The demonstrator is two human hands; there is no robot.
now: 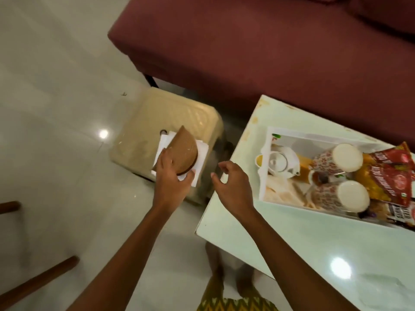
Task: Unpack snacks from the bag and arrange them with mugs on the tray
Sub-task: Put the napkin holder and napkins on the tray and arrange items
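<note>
A white tray point(265, 167) sits on the pale table point(280, 239) at the right. In it stand two patterned mugs point(336, 160) point(341, 197), a white teapot point(281, 163) and red snack packets point(393, 173). My left hand point(173, 176) grips a brown half-round wooden napkin holder point(184, 150) with white napkins point(202, 158) in it, over a cream plastic stool point(166, 122). My right hand point(233, 182) hovers at the table's left corner, fingers apart and curled, holding nothing. No bag is in view.
A maroon sofa point(258, 48) runs across the back, close behind the stool and table. Glossy white floor tiles point(56, 108) spread to the left. Brown wooden legs point(38, 281) reach in at the lower left. My feet show below the table.
</note>
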